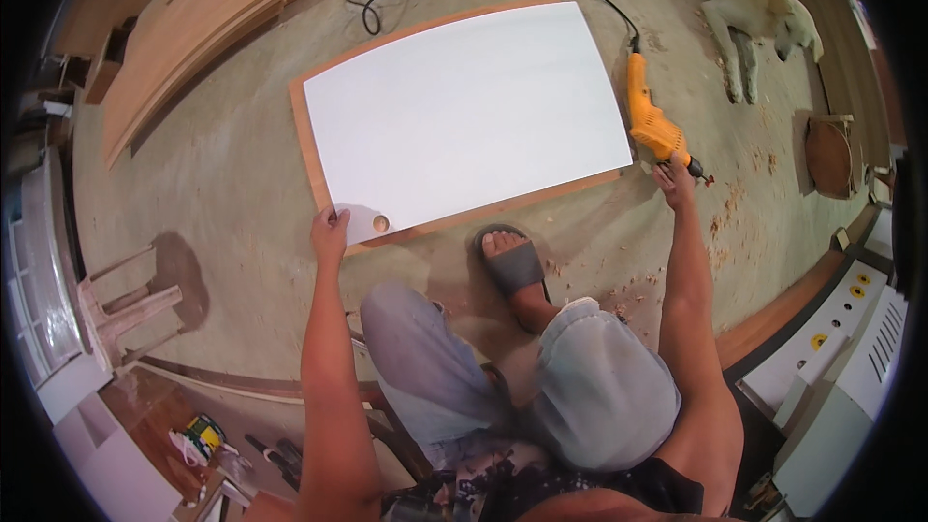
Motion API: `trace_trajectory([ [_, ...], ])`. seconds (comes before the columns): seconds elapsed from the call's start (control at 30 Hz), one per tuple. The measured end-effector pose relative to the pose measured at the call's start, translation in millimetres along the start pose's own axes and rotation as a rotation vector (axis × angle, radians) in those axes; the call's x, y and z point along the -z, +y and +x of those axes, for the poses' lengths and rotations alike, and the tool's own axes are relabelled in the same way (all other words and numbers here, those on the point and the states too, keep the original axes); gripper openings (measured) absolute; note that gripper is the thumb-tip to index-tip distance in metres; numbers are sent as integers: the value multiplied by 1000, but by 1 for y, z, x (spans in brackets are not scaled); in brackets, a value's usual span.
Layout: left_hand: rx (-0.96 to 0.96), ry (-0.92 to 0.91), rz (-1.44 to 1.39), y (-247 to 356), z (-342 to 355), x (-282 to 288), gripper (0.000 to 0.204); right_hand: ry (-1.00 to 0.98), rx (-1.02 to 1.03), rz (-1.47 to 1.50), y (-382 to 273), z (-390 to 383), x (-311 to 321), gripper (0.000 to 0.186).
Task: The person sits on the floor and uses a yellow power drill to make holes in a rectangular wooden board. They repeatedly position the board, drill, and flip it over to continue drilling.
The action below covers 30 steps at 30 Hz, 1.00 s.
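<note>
Head view: The white panel (464, 101) is lying flat on a larger brown board (308, 140) on the concrete floor (242, 174). The left hand (332, 222) is gripping the panel's near-left corner, thumb and fingers apparently pinching its edge. The right hand (674, 179) is touching the front of the orange drill (657, 128), close to the bit (709, 180); whether its fingers are wrapping around the tool or only resting there, I cannot tell.

Risks: Should the drill start, the right fingers would be sitting dangerously near the bit. A tug on the black cord (635, 43) could drag the tool across the panel and scratch it. A pull at the corner could slide the panel off line with the board. Wood shavings (732, 198) are littering the floor and could mark the surface if trapped beneath.

Condition: The panel is showing a plain, smooth face with no obvious damage, its long edges running left to right. A round hole (381, 223) is piercing it near the held corner, brown showing through.
</note>
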<state>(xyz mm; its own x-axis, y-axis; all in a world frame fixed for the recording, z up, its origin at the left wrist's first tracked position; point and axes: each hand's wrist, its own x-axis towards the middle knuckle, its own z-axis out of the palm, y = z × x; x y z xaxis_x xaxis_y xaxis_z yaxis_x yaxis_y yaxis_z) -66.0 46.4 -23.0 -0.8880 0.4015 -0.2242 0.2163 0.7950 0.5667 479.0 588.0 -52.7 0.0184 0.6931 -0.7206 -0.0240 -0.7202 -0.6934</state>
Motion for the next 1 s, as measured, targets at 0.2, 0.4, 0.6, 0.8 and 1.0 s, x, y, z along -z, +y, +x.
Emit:
trace_trajectory([
  [0.2,-28,19,87,2,5,0,36,154,402,-802,-34,-48,-22,50],
  [0.4,63,188,191,3,25,-5,51,-167,1243,-1015,-36,-63,-151,60],
  [0.6,225,76,94,14,32,-1,75,-166,875,-1353,-31,-33,-224,73],
  [0.8,236,34,182,26,29,6,95,-133,622,-1269,-28,-19,-218,63],
  [1.0,280,32,182,25,28,4,93,-201,392,-962,-26,-13,-216,58],
])
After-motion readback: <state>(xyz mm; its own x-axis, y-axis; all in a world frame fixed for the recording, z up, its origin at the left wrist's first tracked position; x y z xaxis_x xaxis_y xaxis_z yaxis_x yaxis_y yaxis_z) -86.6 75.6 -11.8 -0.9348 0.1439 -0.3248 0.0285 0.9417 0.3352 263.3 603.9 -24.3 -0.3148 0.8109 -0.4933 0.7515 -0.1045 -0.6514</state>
